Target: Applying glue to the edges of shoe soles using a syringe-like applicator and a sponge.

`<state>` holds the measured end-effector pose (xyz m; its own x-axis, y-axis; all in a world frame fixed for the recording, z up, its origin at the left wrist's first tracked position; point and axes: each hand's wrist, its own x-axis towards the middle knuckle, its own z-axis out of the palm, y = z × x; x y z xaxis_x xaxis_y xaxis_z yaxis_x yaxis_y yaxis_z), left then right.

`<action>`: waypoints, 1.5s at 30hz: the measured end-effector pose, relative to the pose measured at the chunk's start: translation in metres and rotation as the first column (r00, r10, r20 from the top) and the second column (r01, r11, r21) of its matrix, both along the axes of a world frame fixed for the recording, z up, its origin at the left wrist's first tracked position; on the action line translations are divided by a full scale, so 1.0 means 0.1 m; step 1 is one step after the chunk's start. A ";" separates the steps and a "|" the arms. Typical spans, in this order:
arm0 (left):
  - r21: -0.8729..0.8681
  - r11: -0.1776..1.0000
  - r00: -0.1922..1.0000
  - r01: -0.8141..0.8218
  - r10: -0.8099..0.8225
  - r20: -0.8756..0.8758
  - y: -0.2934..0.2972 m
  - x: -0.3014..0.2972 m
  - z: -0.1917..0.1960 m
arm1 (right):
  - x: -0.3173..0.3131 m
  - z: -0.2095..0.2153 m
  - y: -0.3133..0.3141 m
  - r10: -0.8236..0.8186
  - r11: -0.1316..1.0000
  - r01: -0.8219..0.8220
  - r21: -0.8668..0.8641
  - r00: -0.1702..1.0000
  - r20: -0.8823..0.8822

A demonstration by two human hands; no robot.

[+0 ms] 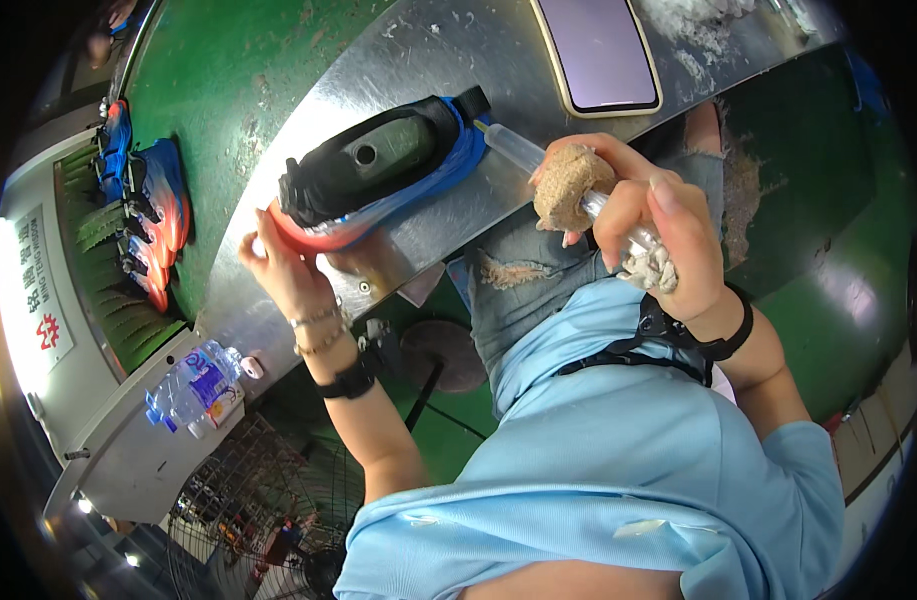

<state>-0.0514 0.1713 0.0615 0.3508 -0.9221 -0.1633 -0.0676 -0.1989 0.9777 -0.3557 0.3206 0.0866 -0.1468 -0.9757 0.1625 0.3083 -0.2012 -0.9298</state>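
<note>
A running shoe (378, 172) with a black upper, blue side and orange-red end lies on the metal table, its opening facing up. My left hand (290, 277) grips the orange-red end, fingers curled against its edge. Closed in my right hand (670, 228) is a clear syringe-like tube (515, 148), pointing left, its thin tip at the shoe's blue edge beside the black pull tab. A tan, crumbly lump (575, 187) is held in the same hand, around or against the tube. Whitish bits (650, 268) show below those fingers. A dark oval piece sits inside the shoe opening.
A phone (603, 55) lies on the metal table (378, 70), with white fluffy scraps (693, 25) to its right. Several blue and orange shoes (158, 195) stand on the green belt at left. A plastic bottle (196, 388) and a wire fan (263, 500) are at lower left.
</note>
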 end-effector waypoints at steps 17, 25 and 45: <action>0.205 0.694 0.582 0.691 -0.364 -0.727 1.48 -0.33 0.07 | -0.11 0.00 0.25 0.129 0.989 -0.122 -0.088 0.989 0.074; 0.075 0.715 0.317 0.695 -0.211 -0.925 1.64 -0.64 -0.15 | -0.15 0.53 0.46 0.146 0.973 -0.152 0.173 0.988 0.049; -0.281 0.675 -0.042 0.682 -0.348 -0.937 1.12 -2.08 -0.40 | -0.37 1.00 0.85 -0.100 0.970 0.136 0.203 0.978 -0.182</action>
<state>-0.2597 0.2837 0.0214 -0.7630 -0.6381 -0.1037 0.5807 -0.7470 0.3238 -0.3925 0.4055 0.1867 -0.2512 -0.9678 -0.0145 0.1288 -0.0186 -0.9915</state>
